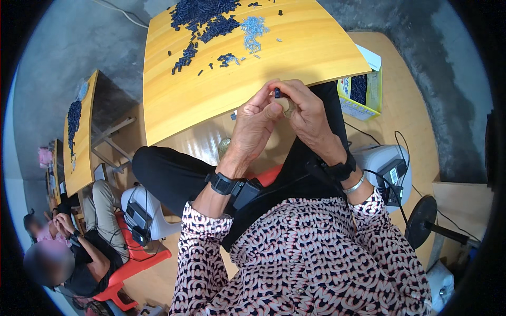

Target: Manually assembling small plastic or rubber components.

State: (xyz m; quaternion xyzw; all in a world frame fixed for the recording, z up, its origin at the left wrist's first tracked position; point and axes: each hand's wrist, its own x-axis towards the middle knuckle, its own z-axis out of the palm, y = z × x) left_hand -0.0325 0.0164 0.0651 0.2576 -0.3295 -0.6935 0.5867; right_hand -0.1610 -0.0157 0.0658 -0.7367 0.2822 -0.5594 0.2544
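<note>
Both my hands meet at the near edge of the wooden table, fingertips together. A small black cylindrical piece (pixel 277 92) stands upright between them. My left hand (pixel 254 122) is closed, its thumb and fingers pinched at the piece. Curled around from the other side, my right hand (pixel 311 115) is closed too. Below the black piece, a pale tan object (pixel 285 105) shows between the thumb and the right fingers; its kind is unclear. On the table lie a large heap of black pieces (pixel 203 13), smaller black clusters, and a pile of small clear-bluish pieces (pixel 254 30).
A yellow box (pixel 362 108) holding black pieces stands right of the table (pixel 184 113). Grey-white stools (pixel 379 163) with cabled devices flank me. At left, another person (pixel 97 253) sits on a red chair (pixel 126 263) beside a second table (pixel 84 142). A black round-based stand (pixel 421 221) is at right.
</note>
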